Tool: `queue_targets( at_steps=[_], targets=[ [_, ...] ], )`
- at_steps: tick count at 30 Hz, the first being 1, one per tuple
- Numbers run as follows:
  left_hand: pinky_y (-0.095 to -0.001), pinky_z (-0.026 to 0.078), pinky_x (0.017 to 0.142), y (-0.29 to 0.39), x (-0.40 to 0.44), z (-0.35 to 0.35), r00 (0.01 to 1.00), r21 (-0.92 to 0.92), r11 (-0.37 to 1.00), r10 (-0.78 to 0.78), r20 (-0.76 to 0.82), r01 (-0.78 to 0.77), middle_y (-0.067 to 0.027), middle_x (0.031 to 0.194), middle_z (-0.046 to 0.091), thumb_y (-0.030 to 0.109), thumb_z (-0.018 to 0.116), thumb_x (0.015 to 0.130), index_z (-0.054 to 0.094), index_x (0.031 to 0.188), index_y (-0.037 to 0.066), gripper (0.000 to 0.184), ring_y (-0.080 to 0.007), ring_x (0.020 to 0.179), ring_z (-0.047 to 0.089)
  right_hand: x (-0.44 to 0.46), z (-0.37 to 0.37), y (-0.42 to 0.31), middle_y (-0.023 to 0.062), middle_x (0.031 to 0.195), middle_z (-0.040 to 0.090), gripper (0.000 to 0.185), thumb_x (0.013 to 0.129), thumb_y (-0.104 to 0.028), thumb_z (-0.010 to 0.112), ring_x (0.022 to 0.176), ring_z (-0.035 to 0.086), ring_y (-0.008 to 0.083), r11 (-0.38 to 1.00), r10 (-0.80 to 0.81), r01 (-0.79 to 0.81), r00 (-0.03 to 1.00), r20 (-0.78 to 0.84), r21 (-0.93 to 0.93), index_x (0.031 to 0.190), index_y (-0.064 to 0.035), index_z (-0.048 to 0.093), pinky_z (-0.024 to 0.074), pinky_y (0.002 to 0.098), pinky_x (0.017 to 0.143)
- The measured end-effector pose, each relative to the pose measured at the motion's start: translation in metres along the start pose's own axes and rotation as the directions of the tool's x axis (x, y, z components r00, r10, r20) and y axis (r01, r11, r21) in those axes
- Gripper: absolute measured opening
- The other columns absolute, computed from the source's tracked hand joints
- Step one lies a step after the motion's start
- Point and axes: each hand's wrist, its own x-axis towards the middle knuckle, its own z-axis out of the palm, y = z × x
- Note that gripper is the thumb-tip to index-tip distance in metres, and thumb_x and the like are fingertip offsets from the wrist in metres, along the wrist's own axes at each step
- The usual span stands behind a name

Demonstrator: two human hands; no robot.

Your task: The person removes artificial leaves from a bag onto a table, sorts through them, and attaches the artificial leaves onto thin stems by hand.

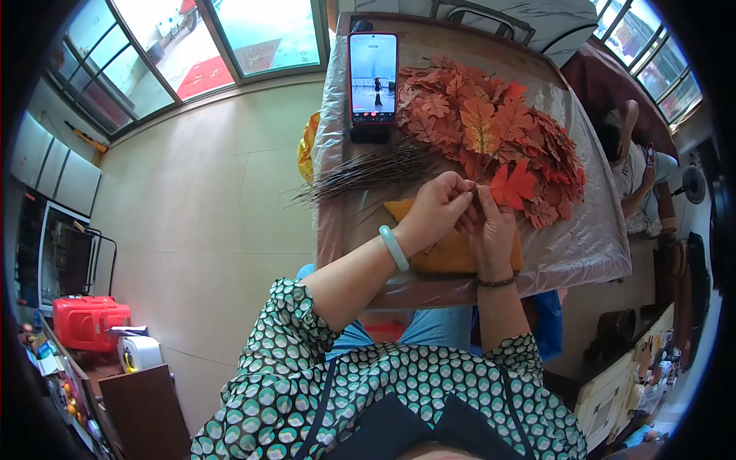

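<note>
My left hand (439,205), with a pale bangle at its wrist, is pinched closed on a thin leaf stem over the table. Close beside it, my right hand (491,228), with a dark beaded bracelet, has its fingers closed on the same stem. A bright red leaf (513,185) stands out just above my right hand, and a yellow-orange leaf (480,126) stands farther up. Behind both hands spreads a big pile of red-orange leaves (548,157). To the left lies a bundle of thin dark stems (368,172). An orange-yellow cloth (452,254) lies under my wrists.
A phone (373,77) stands upright at the back of the plastic-covered table (590,245). Another person (632,169) sits beyond the right edge. A metal-framed chair (491,19) is behind the table. A red case (88,322) is at the far left.
</note>
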Motion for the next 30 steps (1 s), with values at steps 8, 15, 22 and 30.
queue_targets(
  at_steps=[8, 15, 22, 30],
  targets=[
    [-0.0256, 0.054, 0.053, -0.001, -0.001, 0.002, 0.999, 0.042, 0.998, 0.039, -0.017, -0.038, -0.0093, 0.075, 0.064, 0.006, 0.048, 0.097, 0.048, 0.098, 0.0, 0.007, -0.0161, 0.063, 0.066, 0.0, -0.003, 0.002, 0.0058, 0.078, 0.063, 0.02, 0.095, -0.017, 0.058, 0.055, 0.056, 0.0118, 0.998, -0.023, 0.023, 1.0, 0.007, -0.057, 0.099, 0.002, 0.064, 0.0432, 0.0243, 0.042],
    [-0.0261, 0.054, 0.053, -0.002, -0.002, 0.003, 0.998, 0.007, 0.999, 0.044, -0.036, -0.043, -0.0097, 0.074, 0.064, 0.004, 0.046, 0.097, 0.047, 0.1, -0.002, 0.006, -0.0165, 0.062, 0.066, -0.003, 0.003, 0.002, 0.004, 0.072, 0.062, 0.021, 0.093, -0.014, 0.061, 0.052, 0.054, 0.0098, 0.998, -0.017, 0.016, 0.999, -0.027, -0.056, 0.098, 0.0051, 0.066, 0.0413, 0.0235, 0.041],
    [-0.0259, 0.054, 0.053, -0.004, -0.001, 0.003, 0.996, 0.033, 0.998, 0.052, -0.067, -0.05, -0.0086, 0.075, 0.064, 0.004, 0.046, 0.097, 0.049, 0.099, -0.002, 0.007, -0.0157, 0.064, 0.066, -0.002, 0.002, 0.008, 0.0021, 0.071, 0.06, 0.021, 0.094, -0.015, 0.061, 0.052, 0.052, 0.008, 0.993, -0.034, 0.027, 0.998, -0.054, -0.112, 0.095, 0.0048, 0.067, 0.0409, 0.0222, 0.043],
    [-0.0342, 0.053, 0.058, 0.005, 0.004, -0.014, 0.902, 0.75, 0.612, 0.428, -0.05, -0.249, -0.0107, 0.078, 0.062, 0.009, 0.052, 0.093, 0.058, 0.087, 0.003, 0.011, -0.024, 0.065, 0.066, 0.009, -0.002, 0.001, 0.0051, 0.078, 0.065, 0.018, 0.096, -0.016, 0.056, 0.071, 0.062, 0.0148, 0.965, -0.257, 0.244, 0.952, -0.166, -0.093, 0.097, -0.0005, 0.064, 0.0511, 0.0278, 0.067]
  ],
)
